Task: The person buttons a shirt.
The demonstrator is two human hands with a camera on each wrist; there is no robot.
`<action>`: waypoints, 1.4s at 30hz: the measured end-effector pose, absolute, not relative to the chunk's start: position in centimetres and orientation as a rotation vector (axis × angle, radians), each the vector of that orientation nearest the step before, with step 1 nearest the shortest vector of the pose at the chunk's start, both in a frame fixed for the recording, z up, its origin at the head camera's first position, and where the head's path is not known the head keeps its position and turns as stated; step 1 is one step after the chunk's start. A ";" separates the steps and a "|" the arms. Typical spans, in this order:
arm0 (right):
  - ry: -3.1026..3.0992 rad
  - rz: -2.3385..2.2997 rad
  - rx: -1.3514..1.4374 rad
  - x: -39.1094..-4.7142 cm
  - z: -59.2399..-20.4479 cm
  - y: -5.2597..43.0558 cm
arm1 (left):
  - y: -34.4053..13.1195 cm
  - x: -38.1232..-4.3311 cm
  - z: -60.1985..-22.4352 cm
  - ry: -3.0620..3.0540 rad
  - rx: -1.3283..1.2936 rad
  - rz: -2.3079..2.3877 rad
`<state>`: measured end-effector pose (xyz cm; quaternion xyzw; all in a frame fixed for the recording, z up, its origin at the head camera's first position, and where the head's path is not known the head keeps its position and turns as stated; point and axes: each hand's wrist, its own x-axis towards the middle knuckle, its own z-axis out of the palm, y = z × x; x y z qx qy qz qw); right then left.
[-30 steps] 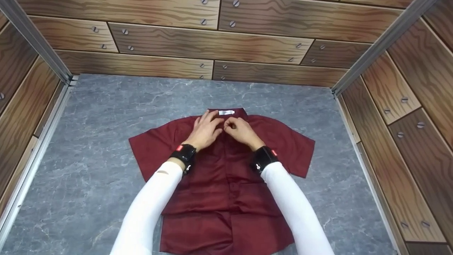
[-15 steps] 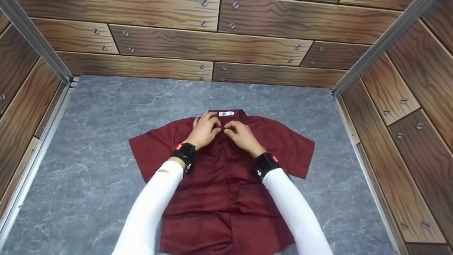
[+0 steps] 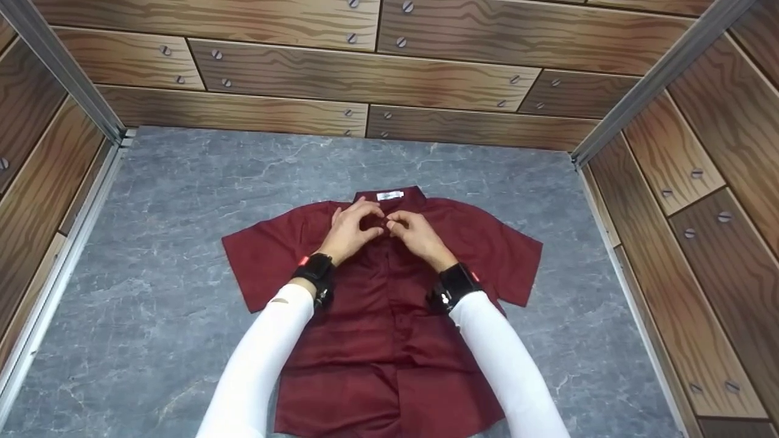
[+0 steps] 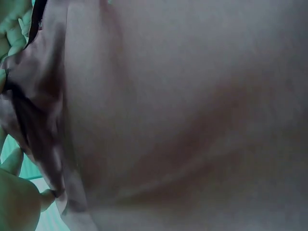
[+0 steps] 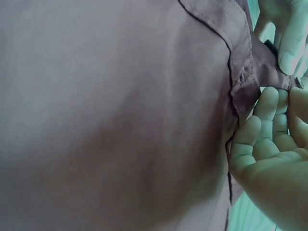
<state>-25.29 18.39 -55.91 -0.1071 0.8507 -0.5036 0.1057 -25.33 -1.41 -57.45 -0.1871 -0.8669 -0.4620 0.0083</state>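
A dark red short-sleeved shirt (image 3: 341,337) lies front up, its collar (image 3: 411,193) at the far end with a white label (image 3: 390,195) inside. Both hands meet at the front opening just below the collar. My left hand (image 3: 348,230) holds the cloth there, index finger and thumb curved with a gap between them. My right hand (image 3: 420,237) pinches the opening's edge beside it with thumb and index finger. In the right wrist view, a buttonhole (image 5: 242,74) shows in the stitched edge near the right hand's fingers. Whatever lies between the fingertips is largely hidden.
The shirt rests on a grey marbled surface (image 3: 146,274). Wood-patterned panels (image 3: 292,67) with metal corner posts (image 3: 657,79) wall in the back and both sides. Each wrist wears a black strap (image 3: 456,285) over a white sleeve (image 3: 505,359).
The left thumb and index finger have spread wider, and the left hand has shifted slightly toward the body. The right hand has come slightly nearer the body along the opening. The shirt stays in place.
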 end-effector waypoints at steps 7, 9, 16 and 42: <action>2.395 -1.661 -0.246 -25.1 -56.3 18.1 | -1.2 -25.4 -57.5 -2.680 -0.528 -1.448; 2.405 -1.662 -0.237 -25.1 -56.4 18.0 | -1.2 -25.5 -57.5 -2.682 -0.506 -1.426; 2.689 -1.462 -0.110 -24.9 -56.1 17.7 | -1.4 -25.4 -58.0 -2.712 -0.482 -1.417; 3.041 -0.753 -0.216 -25.6 -56.0 18.2 | -1.8 -25.8 -59.3 -2.736 -0.703 -1.466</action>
